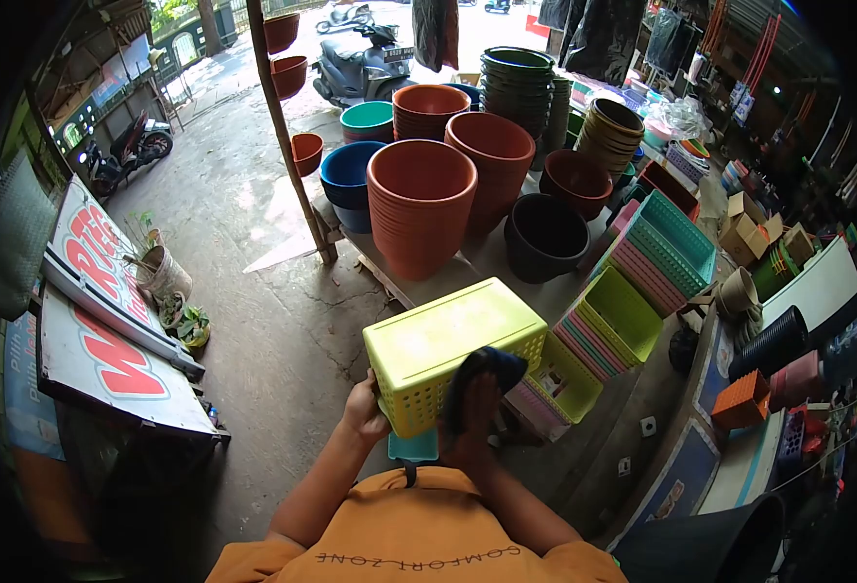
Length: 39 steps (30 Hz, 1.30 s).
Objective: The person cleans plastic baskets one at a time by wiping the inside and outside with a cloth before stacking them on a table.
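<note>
A yellow-green plastic basket (448,335) is held up in front of my chest, its flat base facing upward and its perforated sides showing. My left hand (364,412) grips it at the left end. My right hand (473,426) presses a dark cloth (491,371) against the basket's near right side; the fingers are partly covered by the cloth. Below the basket, part of a teal plastic item (414,446) shows. Just to the right stand stacked baskets in yellow-green (622,316), pink and teal (676,238).
Stacks of terracotta-coloured pots (421,209), a black pot (547,238) and blue tubs (352,175) stand on a low platform ahead. A wooden post (292,146) rises at its left corner. A signboard (122,369) leans at left; a scooter (365,68) is parked beyond.
</note>
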Each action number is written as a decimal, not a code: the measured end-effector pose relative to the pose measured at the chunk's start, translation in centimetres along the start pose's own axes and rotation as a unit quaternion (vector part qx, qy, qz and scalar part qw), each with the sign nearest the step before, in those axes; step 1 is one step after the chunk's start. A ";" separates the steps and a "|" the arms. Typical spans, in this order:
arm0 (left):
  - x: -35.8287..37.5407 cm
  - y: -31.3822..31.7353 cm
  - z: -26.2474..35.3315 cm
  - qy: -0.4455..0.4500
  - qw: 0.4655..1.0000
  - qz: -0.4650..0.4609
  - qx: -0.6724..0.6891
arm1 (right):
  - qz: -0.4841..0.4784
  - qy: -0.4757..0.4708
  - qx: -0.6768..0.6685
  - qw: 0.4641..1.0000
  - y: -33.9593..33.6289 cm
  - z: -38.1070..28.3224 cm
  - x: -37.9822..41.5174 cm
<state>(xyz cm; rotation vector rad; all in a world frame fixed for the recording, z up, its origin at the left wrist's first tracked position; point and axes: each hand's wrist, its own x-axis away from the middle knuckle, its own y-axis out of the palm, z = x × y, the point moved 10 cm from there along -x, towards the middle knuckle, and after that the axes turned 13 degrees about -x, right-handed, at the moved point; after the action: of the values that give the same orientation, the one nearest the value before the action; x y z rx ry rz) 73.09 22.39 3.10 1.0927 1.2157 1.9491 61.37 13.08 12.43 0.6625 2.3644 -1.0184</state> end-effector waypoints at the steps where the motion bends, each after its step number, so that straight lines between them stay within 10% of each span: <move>1: 0.2 -0.2 -0.2 -0.006 1.000 0.011 -0.003 | 0.031 0.020 -0.013 0.999 -1.3 0.7 -0.5; 6: 2.3 1.6 0.0 0.004 1.000 -0.014 -0.020 | 0.185 0.010 -0.054 0.981 -5.8 3.7 -0.9; 8: 2.3 0.6 0.2 0.006 0.998 -0.033 -0.054 | 0.227 0.264 -0.338 0.874 -3.4 14.5 4.1; 9: 2.3 0.2 0.4 0.007 0.995 -0.050 -0.087 | 0.226 0.262 -0.338 0.875 -4.5 14.1 3.1; 11: 2.6 -0.4 0.7 0.010 0.990 -0.019 -0.142 | 0.365 0.284 -0.529 0.712 -7.6 13.4 1.2; 12: 3.0 -0.7 1.3 0.030 0.979 0.035 -0.198 | 0.364 0.283 -0.529 0.713 -8.2 15.6 2.5; 14: 3.6 -1.3 2.1 0.051 0.963 0.089 -0.249 | 0.126 0.319 -0.311 0.886 -7.3 19.5 4.4; 18: 4.2 -1.7 3.0 0.047 0.943 0.144 -0.297 | 0.019 0.241 -0.200 0.949 -7.9 18.5 2.8; 19: 4.4 -1.6 3.3 0.057 0.935 0.163 -0.310 | 0.015 0.235 -0.198 0.951 -8.6 17.0 1.3; 22: 4.4 -1.1 3.5 0.066 0.910 0.164 -0.375 | 0.095 0.463 -0.477 0.741 -7.6 15.1 0.1; 29: 3.9 0.1 2.3 0.072 0.915 0.139 -0.371 | 0.034 0.578 -0.153 0.801 -6.5 16.5 1.9; 32: 4.0 0.5 1.6 0.078 0.929 0.124 -0.338 | 0.060 0.196 0.047 0.978 -5.6 8.3 -2.5; 39: 3.2 -1.1 0.4 0.121 0.949 0.099 -0.274 | -0.209 0.010 -0.076 0.975 0.1 -7.8 -3.9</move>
<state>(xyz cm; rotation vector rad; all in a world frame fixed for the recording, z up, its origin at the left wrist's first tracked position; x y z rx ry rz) 71.91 25.54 3.28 0.7181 0.6165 2.4291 62.67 18.11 19.42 0.1177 2.6292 -0.9815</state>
